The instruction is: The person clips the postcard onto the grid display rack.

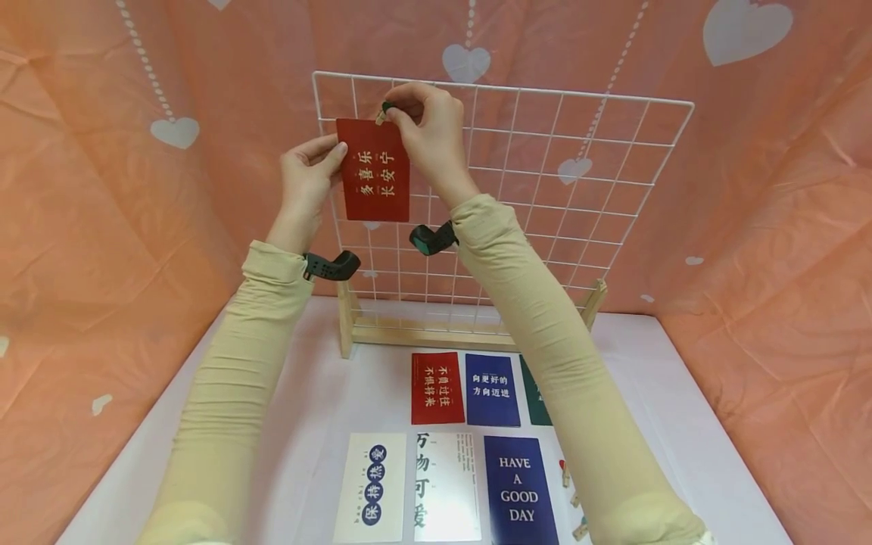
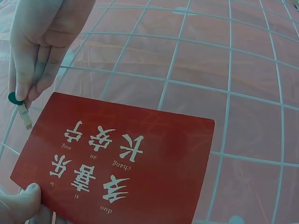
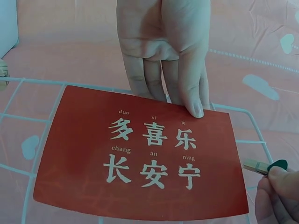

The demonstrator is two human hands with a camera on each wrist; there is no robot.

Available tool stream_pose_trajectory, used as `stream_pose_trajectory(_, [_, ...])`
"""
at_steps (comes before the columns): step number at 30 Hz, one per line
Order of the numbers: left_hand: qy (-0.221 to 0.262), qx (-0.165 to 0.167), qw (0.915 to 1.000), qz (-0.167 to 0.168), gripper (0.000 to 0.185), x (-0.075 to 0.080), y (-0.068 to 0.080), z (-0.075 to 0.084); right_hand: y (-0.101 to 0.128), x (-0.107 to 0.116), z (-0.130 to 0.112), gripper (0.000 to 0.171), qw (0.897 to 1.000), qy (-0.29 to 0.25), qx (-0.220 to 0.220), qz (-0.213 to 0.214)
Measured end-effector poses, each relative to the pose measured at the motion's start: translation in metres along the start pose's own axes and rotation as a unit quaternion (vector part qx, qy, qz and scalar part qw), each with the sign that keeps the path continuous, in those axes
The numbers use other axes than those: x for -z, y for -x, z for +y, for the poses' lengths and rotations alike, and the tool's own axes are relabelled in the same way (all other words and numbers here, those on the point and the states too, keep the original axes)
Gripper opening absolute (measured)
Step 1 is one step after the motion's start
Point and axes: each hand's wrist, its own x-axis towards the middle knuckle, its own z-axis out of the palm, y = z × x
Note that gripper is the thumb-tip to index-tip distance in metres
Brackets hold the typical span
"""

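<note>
A red card (image 1: 373, 170) with white Chinese characters is held flat against the upper left of a white wire grid panel (image 1: 545, 166). My left hand (image 1: 332, 157) pinches the card's left edge, thumb on its face; in the right wrist view that left hand (image 3: 187, 105) reaches down over the card (image 3: 140, 154). My right hand (image 1: 398, 110) pinches a small wooden clothespin (image 1: 383, 112) with a green top at the card's upper edge. The left wrist view shows the clothespin (image 2: 24, 114) just touching the card's corner (image 2: 117, 158).
The grid stands in a wooden base (image 1: 422, 333) at the back of a white table (image 1: 300, 401). Several printed cards (image 1: 521, 488) lie in rows in front of it. A few loose clothespins (image 1: 565, 477) lie at the right, partly under my right forearm. Pink heart-patterned cloth surrounds everything.
</note>
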Motion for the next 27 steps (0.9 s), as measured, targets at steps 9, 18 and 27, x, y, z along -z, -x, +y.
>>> stream_pose_trajectory(9, [-0.007, -0.006, 1.0000, -0.002, 0.027, -0.004, 0.000, -0.005, -0.002, -0.004, 0.000, 0.012, 1.000, 0.020, -0.013, -0.010])
stream_pose_trajectory(18, [-0.023, -0.012, 0.9996, 0.010, 0.029, -0.007, -0.003, -0.009, -0.003, -0.008, 0.001, 0.011, 0.999, 0.035, -0.016, -0.006])
stream_pose_trajectory(27, [-0.023, -0.027, 0.9984, 0.043, 0.027, -0.013, -0.002, -0.016, 0.000, -0.015, 0.001, 0.011, 0.998, 0.057, -0.017, -0.003])
